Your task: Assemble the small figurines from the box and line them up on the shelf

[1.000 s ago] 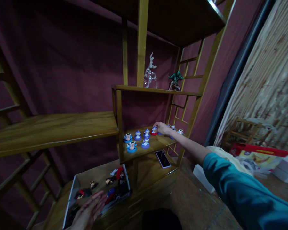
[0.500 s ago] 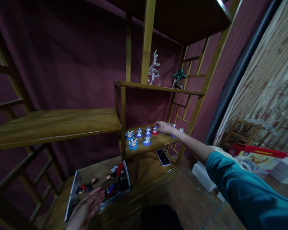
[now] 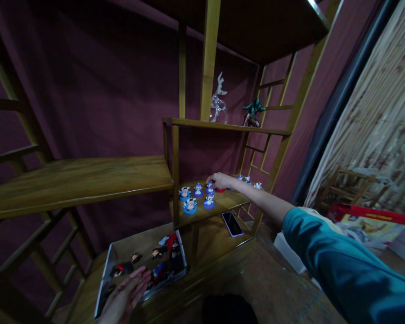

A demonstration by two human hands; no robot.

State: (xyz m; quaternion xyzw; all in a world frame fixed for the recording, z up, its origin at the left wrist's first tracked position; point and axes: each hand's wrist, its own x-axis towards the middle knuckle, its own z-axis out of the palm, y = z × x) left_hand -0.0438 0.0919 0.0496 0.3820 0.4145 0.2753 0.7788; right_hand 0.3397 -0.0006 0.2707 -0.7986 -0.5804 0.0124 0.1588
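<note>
My right hand reaches onto the small shelf, its fingers bent down at the head of a small purple figurine. Just under this hand shows the red base of another figurine, mostly covered. Beside them stand a second purple figurine, a white-and-purple one in front, and two blue-based figurines at the left. My left hand is open, palm up with fingers stretched, over the near side of a shallow box of loose, dark and red figurines.
Several more figurines stand at the shelf's right end. A phone lies on the lower board. Above are a clear deer statue and a green figure. A wooden post divides the shelves. White boxes sit on the floor.
My right hand has moved left from the red-based figurine to the purple one beside it. My left hand stays open over the box. The view has shifted slightly.
</note>
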